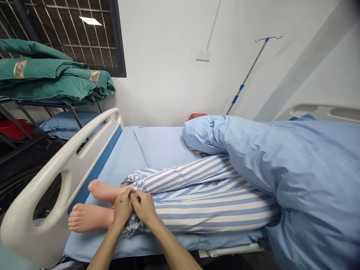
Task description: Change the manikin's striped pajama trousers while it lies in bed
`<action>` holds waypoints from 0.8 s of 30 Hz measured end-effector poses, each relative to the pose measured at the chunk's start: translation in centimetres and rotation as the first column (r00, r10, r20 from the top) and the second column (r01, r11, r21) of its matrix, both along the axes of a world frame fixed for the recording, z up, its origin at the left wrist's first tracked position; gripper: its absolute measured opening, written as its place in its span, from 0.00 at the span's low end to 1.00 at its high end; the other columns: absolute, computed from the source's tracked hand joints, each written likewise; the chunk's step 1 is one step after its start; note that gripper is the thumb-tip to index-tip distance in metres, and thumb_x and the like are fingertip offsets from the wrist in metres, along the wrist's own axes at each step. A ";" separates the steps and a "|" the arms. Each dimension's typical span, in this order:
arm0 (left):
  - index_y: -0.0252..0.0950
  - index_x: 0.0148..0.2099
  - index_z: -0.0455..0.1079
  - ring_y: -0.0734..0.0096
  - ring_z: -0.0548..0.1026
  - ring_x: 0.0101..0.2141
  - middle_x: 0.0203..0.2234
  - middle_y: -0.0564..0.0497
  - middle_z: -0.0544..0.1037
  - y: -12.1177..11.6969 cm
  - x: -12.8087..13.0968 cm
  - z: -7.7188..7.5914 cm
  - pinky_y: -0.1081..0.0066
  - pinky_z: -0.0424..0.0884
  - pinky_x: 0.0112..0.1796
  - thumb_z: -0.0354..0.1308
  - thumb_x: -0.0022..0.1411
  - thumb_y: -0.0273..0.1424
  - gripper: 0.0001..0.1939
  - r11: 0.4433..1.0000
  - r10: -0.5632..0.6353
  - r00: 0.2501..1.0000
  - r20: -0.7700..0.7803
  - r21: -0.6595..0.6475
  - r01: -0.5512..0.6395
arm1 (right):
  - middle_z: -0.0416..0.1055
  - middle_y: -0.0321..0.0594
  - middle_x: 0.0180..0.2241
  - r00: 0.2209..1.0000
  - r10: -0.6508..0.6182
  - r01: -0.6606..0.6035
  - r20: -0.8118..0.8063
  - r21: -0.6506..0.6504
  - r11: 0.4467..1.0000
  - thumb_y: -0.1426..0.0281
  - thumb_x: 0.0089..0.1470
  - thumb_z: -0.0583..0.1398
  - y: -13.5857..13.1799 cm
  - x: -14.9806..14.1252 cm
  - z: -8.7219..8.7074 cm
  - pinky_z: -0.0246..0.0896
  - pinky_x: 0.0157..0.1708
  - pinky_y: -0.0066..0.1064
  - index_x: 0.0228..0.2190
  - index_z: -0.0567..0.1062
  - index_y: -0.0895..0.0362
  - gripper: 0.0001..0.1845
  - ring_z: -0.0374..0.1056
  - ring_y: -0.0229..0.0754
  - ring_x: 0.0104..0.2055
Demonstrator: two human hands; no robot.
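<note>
Checked cloth [138, 179] lies bunched around the lower legs of a mannequin-like figure, at the ends of the blue-and-white striped trousers [208, 212], just beside the bare feet [91, 217]. The left hand [123, 204] and right hand [144, 206] meet over it between the ankles, fingers bent inward and tips close together; the hands hide the tips, so I cannot tell whether they pinch the cloth. The figure lies on a blue sheet [157, 140], its upper part under a blue quilt [253, 150], feet toward the white footboard [53, 180]. Green bundles [50, 78] near the barred window bear gold key-pattern patches [20, 69], a woven-looking motif rather than lettering. A socket plate [203, 56] sits on the wall.
</note>
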State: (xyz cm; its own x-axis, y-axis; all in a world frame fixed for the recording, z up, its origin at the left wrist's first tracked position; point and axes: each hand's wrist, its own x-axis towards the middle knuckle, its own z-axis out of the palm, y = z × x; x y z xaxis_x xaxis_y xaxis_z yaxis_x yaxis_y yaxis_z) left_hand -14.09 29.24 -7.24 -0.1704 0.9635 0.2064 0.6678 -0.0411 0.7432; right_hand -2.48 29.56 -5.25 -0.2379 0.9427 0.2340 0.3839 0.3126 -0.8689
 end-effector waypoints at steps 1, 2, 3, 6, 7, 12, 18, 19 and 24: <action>0.38 0.36 0.68 0.62 0.74 0.35 0.32 0.48 0.78 -0.1 0.4 0.8 0.65 0.68 0.39 0.48 0.54 0.31 0.10 1.000 0.011 0.997 0.080 0.015 -0.012 | 0.54 0.30 0.15 1.000 0.016 -0.016 -0.024 0.019 1.000 0.66 0.55 0.52 -0.2 0.2 0.4 0.37 0.23 0.27 0.17 0.59 0.58 0.17 0.51 0.31 0.20; 0.37 0.37 0.68 0.63 0.74 0.33 0.31 0.49 0.77 -0.2 1.0 1.7 0.66 0.68 0.37 0.48 0.54 0.33 0.10 0.999 0.030 0.984 0.178 0.031 -0.036 | 0.54 0.30 0.16 0.998 0.031 -0.029 -0.055 0.033 0.999 0.65 0.56 0.52 -0.4 0.5 0.8 0.37 0.23 0.27 0.18 0.59 0.58 0.18 0.50 0.31 0.20; 0.37 0.37 0.68 0.64 0.74 0.32 0.30 0.49 0.77 -0.3 1.8 2.5 0.67 0.68 0.35 0.49 0.54 0.35 0.11 0.996 0.057 0.958 0.279 0.044 -0.072 | 0.53 0.30 0.16 0.995 0.035 -0.032 -0.096 0.028 0.999 0.64 0.57 0.51 -0.6 0.8 1.0 0.38 0.23 0.27 0.18 0.59 0.58 0.19 0.50 0.31 0.20; 0.36 0.36 0.68 0.69 0.70 0.25 0.24 0.52 0.73 -0.7 4.0 3.5 0.71 0.66 0.28 0.49 0.55 0.40 0.14 0.980 0.142 0.859 0.492 0.056 -0.194 | 0.51 0.30 0.16 0.974 -0.018 0.003 -0.225 -0.066 0.998 0.59 0.58 0.50 -1.2 2.0 0.9 0.39 0.22 0.26 0.17 0.57 0.58 0.23 0.48 0.31 0.21; 0.36 0.34 0.68 0.70 0.68 0.23 0.21 0.53 0.72 -0.9 4.6 3.2 0.71 0.65 0.26 0.48 0.56 0.42 0.15 0.975 0.162 0.847 0.506 0.050 -0.216 | 0.51 0.30 0.16 0.965 -0.045 0.021 -0.258 -0.094 0.995 0.58 0.58 0.49 -1.3 2.4 0.9 0.40 0.22 0.26 0.16 0.57 0.58 0.24 0.48 0.31 0.21; 0.38 0.27 0.67 0.66 0.70 0.25 0.20 0.50 0.73 -1.9 6.2 0.9 0.69 0.62 0.29 0.46 0.56 0.42 0.15 0.987 0.153 0.964 0.220 0.013 -0.159 | 0.52 0.30 0.17 0.955 -0.024 0.024 -0.297 -0.005 1.000 0.61 0.59 0.49 -1.6 4.7 1.9 0.42 0.23 0.26 0.17 0.57 0.58 0.22 0.49 0.31 0.22; 0.39 0.22 0.60 0.70 0.65 0.22 0.16 0.54 0.67 -1.6 9.0 1.8 0.71 0.62 0.28 0.43 0.60 0.45 0.20 0.988 0.098 0.945 0.313 0.083 -0.130 | 0.54 0.32 0.16 0.962 -0.136 0.135 -0.235 -0.021 0.991 0.61 0.59 0.48 -1.6 7.3 1.2 0.41 0.23 0.27 0.16 0.58 0.58 0.23 0.50 0.32 0.21; 0.38 0.22 0.61 0.69 0.66 0.22 0.17 0.53 0.67 -1.5 9.6 1.9 0.71 0.62 0.28 0.43 0.60 0.45 0.20 0.990 0.084 0.940 0.331 0.079 -0.116 | 0.54 0.32 0.16 0.962 -0.140 0.140 -0.236 -0.015 0.990 0.61 0.59 0.48 -1.6 7.6 1.2 0.41 0.23 0.27 0.17 0.58 0.58 0.23 0.51 0.32 0.21; 0.38 0.25 0.65 0.69 0.67 0.24 0.19 0.52 0.70 -1.2 12.2 1.4 0.71 0.62 0.28 0.45 0.58 0.45 0.19 0.999 0.021 0.959 0.281 0.040 -0.033 | 0.54 0.31 0.16 0.960 -0.143 0.152 -0.242 0.022 0.988 0.61 0.59 0.48 -1.6 9.8 1.2 0.43 0.23 0.26 0.17 0.58 0.58 0.23 0.50 0.32 0.21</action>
